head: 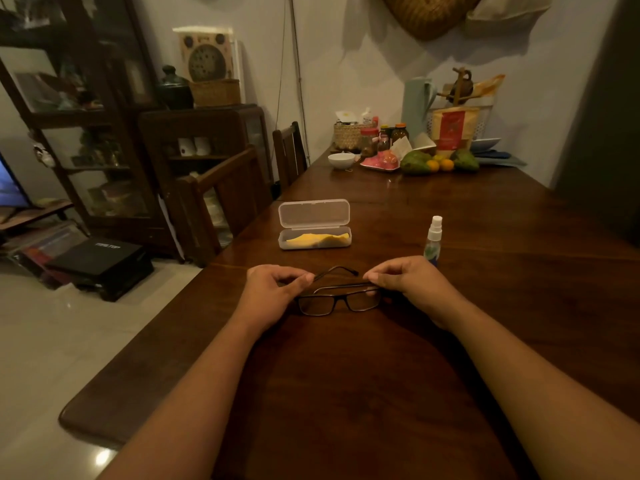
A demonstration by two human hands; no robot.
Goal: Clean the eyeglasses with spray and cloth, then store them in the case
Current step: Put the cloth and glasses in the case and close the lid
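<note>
Black-framed eyeglasses [337, 301] lie on the dark wooden table [346, 393], lenses toward me. My left hand [273, 291] pinches the left temple arm, which sticks out away from me. My right hand [408, 284] pinches the right temple arm, which is folded across behind the lenses. Beyond the glasses a clear plastic case [314, 225] stands with its lid up, and a yellow cloth [318, 240] lies inside it. A small spray bottle [433, 241] with a white nozzle stands upright just behind my right hand.
At the table's far end are a white bowl [341, 160], jars, a woven basket [349, 135], fruit [436, 162] and a jug. Wooden chairs [228, 199] line the table's left side. The table's left edge drops to a tiled floor.
</note>
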